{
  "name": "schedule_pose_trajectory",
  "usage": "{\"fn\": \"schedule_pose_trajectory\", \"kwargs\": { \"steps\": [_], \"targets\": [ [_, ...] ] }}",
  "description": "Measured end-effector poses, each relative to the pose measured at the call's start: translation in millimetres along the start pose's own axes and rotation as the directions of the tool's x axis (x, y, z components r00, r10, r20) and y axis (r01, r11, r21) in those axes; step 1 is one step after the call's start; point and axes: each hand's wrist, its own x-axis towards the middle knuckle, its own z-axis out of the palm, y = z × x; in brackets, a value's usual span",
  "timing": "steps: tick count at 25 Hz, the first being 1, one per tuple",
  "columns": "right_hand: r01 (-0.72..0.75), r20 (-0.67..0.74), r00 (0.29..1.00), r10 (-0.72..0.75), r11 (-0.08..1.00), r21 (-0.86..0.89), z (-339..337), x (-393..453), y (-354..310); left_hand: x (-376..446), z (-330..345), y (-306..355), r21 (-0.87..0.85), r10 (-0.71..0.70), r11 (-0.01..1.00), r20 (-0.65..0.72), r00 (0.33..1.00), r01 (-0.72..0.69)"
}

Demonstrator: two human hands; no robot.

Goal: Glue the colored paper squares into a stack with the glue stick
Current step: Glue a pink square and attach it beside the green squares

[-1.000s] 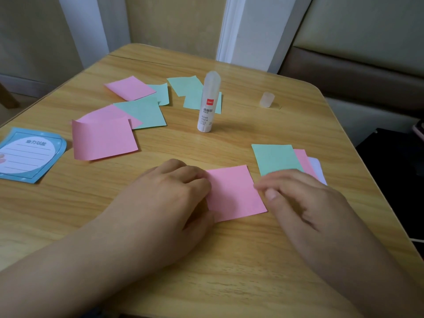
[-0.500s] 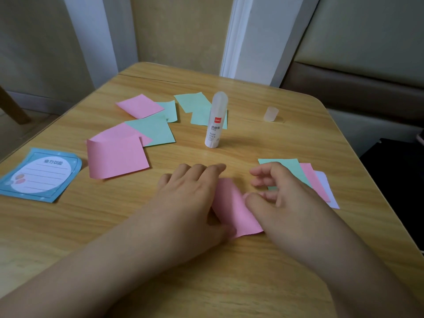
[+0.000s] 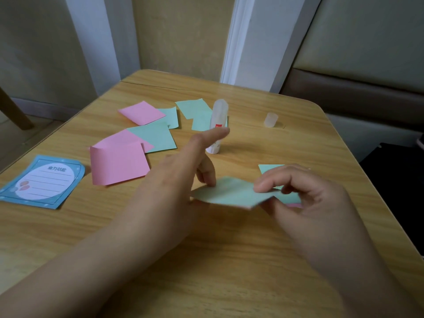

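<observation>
A glued paper square, green side up with a pink edge showing beneath, is lifted just above the wooden table. My right hand pinches its right side. My left hand grips its far left corner with curled fingers, index finger stretched out. The glue stick stands upright behind my left index finger, its lower part hidden. Its cap lies to the right. A green square peeks out behind my right hand.
Loose pink squares and green squares lie scattered at the back left. A blue note card rests near the left edge. A padded seat stands beyond the table's right side.
The square lay flat with its pink side up under both hands. Both hands have lifted and turned it over, so green now faces up. The camera has tilted up.
</observation>
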Motion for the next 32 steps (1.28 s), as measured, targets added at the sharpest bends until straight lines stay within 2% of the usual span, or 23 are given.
{"fn": "schedule_pose_trajectory", "kwargs": {
  "steps": [2, 3, 5, 7, 9, 12, 16, 20, 22, 24, 28, 32],
  "targets": [
    [0.225, 0.055, 0.974, -0.22, 0.905, -0.361, 1.1, -2.2, 7.8, 1.9, -4.7, -6.1, 0.177, 0.099, 0.979, 0.02, 0.995, -0.101],
    [0.294, 0.12, 0.956, -0.269, 0.832, -0.471, 3.1, -5.1, 13.9, 2.6, -5.6, -9.8, 0.253, 0.17, 0.952, 0.036, 0.985, -0.173],
    [0.345, 0.245, 0.938, -0.247, 0.748, -0.567, 7.6, -10.8, 21.5, 1.2, -4.8, -15.3, 0.356, 0.236, 0.898, 0.108, 0.966, -0.26],
    [0.338, 0.287, 0.936, -0.204, 0.748, -0.571, 9.1, -14.7, 23.6, -3.7, -1.2, -16.6, 0.415, 0.226, 0.861, 0.207, 0.952, -0.295],
    [0.274, 0.271, 0.951, -0.145, 0.799, -0.535, 9.5, -17.7, 19.6, -10.7, 2.2, -18.3, 0.415, 0.193, 0.86, 0.274, 0.942, -0.297],
    [0.157, 0.279, 0.96, -0.028, 0.878, -0.452, 15.4, -18.1, 4.5, -16.7, 4.4, -19.9, 0.366, 0.156, 0.893, 0.299, 0.941, -0.264],
    [0.15, 0.438, 0.894, 0.096, 0.857, -0.493, 31.9, -16.0, -4.2, -17.9, 7.0, -19.4, 0.348, 0.169, 0.898, 0.291, 0.942, -0.269],
    [0.088, 0.293, 0.949, 0.117, 0.794, -0.601, 25.1, -11.9, 7.2, -17.6, 7.3, -20.0, 0.342, 0.159, 0.905, 0.275, 0.948, -0.251],
    [0.064, 0.258, 0.954, 0.151, 0.741, -0.669, 17.1, -10.6, 14.9, -17.8, 7.7, -19.8, 0.343, 0.15, 0.907, 0.274, 0.95, -0.243],
    [0.08, 0.264, 0.956, 0.126, 0.754, -0.652, 15.1, -11.7, 14.4, -17.9, 7.7, -19.4, 0.348, 0.151, 0.905, 0.273, 0.95, -0.244],
    [0.188, 0.326, 0.945, -0.016, 0.843, -0.503, 21.6, -23.5, 2.9, -18.6, 7.6, -20.0, 0.358, 0.174, 0.895, 0.272, 0.946, -0.267],
    [0.17, 0.267, 0.964, -0.022, 0.821, -0.545, 12.1, -27.3, 9.6, -19.4, 9.7, -20.4, 0.381, 0.185, 0.883, 0.254, 0.949, -0.274]
  ]
}}
